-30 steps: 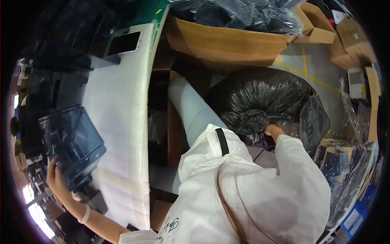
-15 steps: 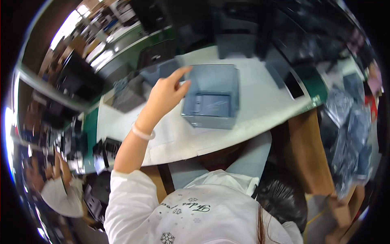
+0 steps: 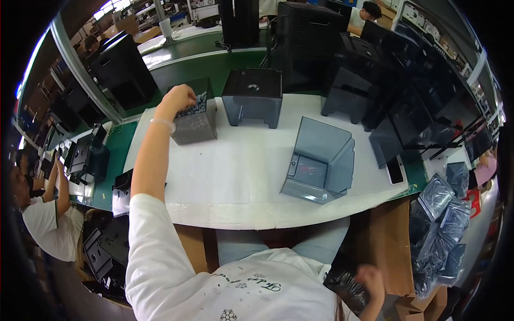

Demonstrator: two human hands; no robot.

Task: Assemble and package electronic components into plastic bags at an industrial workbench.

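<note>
On the white worktable (image 3: 235, 176), a smoky-grey clear plastic housing (image 3: 320, 160) lies tipped on its side, well apart from both hands; further back stands a dark upright housing (image 3: 252, 96); just left of it sits a grey bin of small screws (image 3: 194, 115); the left hand (image 3: 175, 100) rests over that bin's rim, fingers curled down into the screws, though whether they pinch any I cannot tell; the right hand (image 3: 370, 278) hangs low beside a black plastic bag (image 3: 348, 283), its fingers blurred.
</note>
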